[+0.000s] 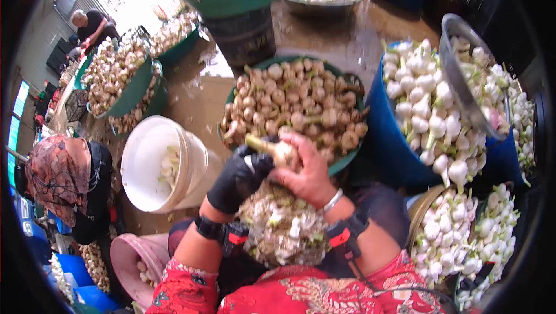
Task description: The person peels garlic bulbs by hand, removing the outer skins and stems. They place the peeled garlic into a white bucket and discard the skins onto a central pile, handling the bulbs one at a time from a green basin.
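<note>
A garlic bulb [286, 156] with a short greenish stem pointing left is held between my two hands at the centre. My left hand [242, 176], in a black glove, is closed round its stem side. The bare fingers of my right hand [307, 174] are wrapped round the bulb from the right. Just beyond them stands a green basin [341, 163] heaped with brownish, unpeeled bulbs [298, 97]. Below my hands, between my legs, lies a pile of loose skins and peelings [284, 221]. Whether a tool is inside my gloved hand is hidden.
A white bucket [152, 163] with a few pale bulbs stands left, a pink bucket [136, 262] below it. Blue tub [394, 140] of white bulbs, with a metal bowl [463, 82] on top, stands right. A person [66, 181] in a patterned head covering sits at far left.
</note>
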Demonstrator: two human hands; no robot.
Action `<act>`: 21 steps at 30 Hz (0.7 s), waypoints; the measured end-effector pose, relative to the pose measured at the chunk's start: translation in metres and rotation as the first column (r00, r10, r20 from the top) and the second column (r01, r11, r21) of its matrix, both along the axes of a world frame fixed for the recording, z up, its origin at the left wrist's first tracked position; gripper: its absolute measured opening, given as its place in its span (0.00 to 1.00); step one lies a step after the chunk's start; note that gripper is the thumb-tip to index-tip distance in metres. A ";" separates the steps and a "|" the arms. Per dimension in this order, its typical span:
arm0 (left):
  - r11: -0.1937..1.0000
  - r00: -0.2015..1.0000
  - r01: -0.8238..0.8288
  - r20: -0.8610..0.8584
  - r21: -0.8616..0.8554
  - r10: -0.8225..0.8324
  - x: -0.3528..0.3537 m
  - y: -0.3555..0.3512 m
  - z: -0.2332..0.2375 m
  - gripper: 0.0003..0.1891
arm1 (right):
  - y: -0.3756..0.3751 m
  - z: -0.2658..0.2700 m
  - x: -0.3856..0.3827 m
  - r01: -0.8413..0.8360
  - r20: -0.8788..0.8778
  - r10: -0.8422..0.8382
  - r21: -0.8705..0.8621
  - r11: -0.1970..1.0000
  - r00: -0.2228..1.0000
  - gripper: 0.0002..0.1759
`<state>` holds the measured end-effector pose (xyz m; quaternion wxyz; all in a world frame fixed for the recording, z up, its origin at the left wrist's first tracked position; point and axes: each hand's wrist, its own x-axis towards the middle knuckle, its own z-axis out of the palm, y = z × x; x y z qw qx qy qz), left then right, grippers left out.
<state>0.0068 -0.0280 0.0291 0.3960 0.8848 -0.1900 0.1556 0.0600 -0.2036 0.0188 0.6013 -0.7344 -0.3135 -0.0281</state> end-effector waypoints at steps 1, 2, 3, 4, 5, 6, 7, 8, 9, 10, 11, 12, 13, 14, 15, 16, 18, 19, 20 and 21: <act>0.993 1.000 -0.005 0.003 0.119 0.005 -0.003 0.001 0.008 0.09 | -0.003 0.006 -0.002 -0.046 -0.061 0.045 -0.015 0.999 0.997 0.37; 0.995 0.995 0.098 0.000 -0.024 -0.098 0.003 -0.001 0.011 0.09 | -0.004 0.010 -0.003 -0.107 -0.177 0.107 0.009 0.994 0.978 0.37; 0.997 0.998 0.055 -0.041 -0.050 -0.057 0.000 -0.002 0.009 0.08 | -0.003 0.004 -0.001 -0.087 -0.039 0.088 0.022 0.996 0.995 0.37; 0.987 0.991 0.018 -0.131 -0.160 -0.040 -0.004 -0.003 0.007 0.08 | -0.004 0.010 -0.002 -0.108 -0.068 0.110 0.025 0.994 0.992 0.37; 0.997 0.998 0.003 -0.067 -0.075 -0.008 -0.006 -0.001 0.005 0.08 | -0.005 0.010 0.000 -0.097 0.043 0.098 -0.010 0.995 0.994 0.37; 0.998 1.000 0.006 -0.017 -0.067 -0.007 -0.006 -0.002 0.008 0.08 | -0.005 0.012 0.000 -0.104 0.037 0.105 -0.010 0.994 0.994 0.37; 0.998 1.000 0.009 0.024 -0.062 -0.007 -0.007 -0.003 0.011 0.08 | -0.005 0.013 -0.001 -0.111 0.021 0.111 -0.012 0.994 0.994 0.37; 0.998 0.998 0.018 0.055 -0.055 -0.015 -0.006 -0.002 0.010 0.08 | -0.005 0.014 -0.002 -0.108 0.058 0.109 -0.020 0.994 0.992 0.36; 0.998 0.998 0.018 0.054 -0.053 -0.015 -0.010 -0.003 0.010 0.08 | -0.006 0.014 -0.004 -0.108 0.057 0.109 -0.019 0.994 0.992 0.36; 0.829 0.945 -0.167 -0.327 -0.534 -0.020 -0.014 -0.005 0.010 0.09 | -0.006 0.013 -0.006 -0.189 -0.274 0.231 0.170 0.967 0.934 0.35; 0.443 0.767 -0.475 -0.605 -0.760 -0.215 -0.016 -0.007 0.011 0.09 | -0.006 0.013 -0.007 -0.193 -0.541 0.381 0.371 0.908 0.750 0.34; 0.445 0.763 -0.480 -0.610 -0.756 -0.213 -0.016 -0.007 0.011 0.09 | -0.004 0.009 -0.007 -0.150 -0.591 0.456 0.493 0.857 0.665 0.25; 0.556 0.789 -0.471 -0.609 -0.685 -0.084 -0.015 -0.008 0.012 0.09 | -0.003 0.006 -0.006 -0.149 -0.593 0.458 0.495 0.856 0.662 0.25; 0.652 0.805 -0.471 -0.591 -0.594 0.043 -0.015 -0.009 0.013 0.10 | -0.002 0.001 -0.004 -0.081 -0.663 0.556 0.604 0.793 0.502 0.22; 0.706 0.820 -0.458 -0.564 -0.541 0.099 -0.013 -0.009 0.008 0.10 | -0.003 -0.007 -0.005 0.018 -0.694 0.646 0.686 0.728 0.318 0.20; 0.730 0.804 -0.466 -0.584 -0.500 0.112 -0.012 -0.013 0.010 0.11 | -0.002 -0.009 0.000 0.097 -0.768 0.618 0.637 0.765 0.170 0.21; 0.646 0.826 -0.447 -0.562 -0.619 0.033 -0.008 -0.014 -0.005 0.12 | -0.006 -0.004 0.002 0.111 -0.733 0.647 0.675 0.729 0.212 0.22; 0.563 0.832 -0.433 -0.552 -0.704 -0.051 -0.008 -0.014 0.000 0.13 | -0.004 -0.001 -0.001 0.115 -0.723 0.607 0.669 0.734 0.330 0.23; 0.547 0.822 -0.451 -0.567 -0.706 -0.054 -0.008 -0.014 0.001 0.13 | -0.003 0.007 -0.001 0.069 -0.720 0.542 0.626 0.777 0.433 0.27; 0.533 0.816 -0.462 -0.575 -0.709 -0.058 -0.006 -0.015 0.000 0.13 | -0.004 0.009 -0.003 0.032 -0.687 0.419 0.540 0.841 0.594 0.29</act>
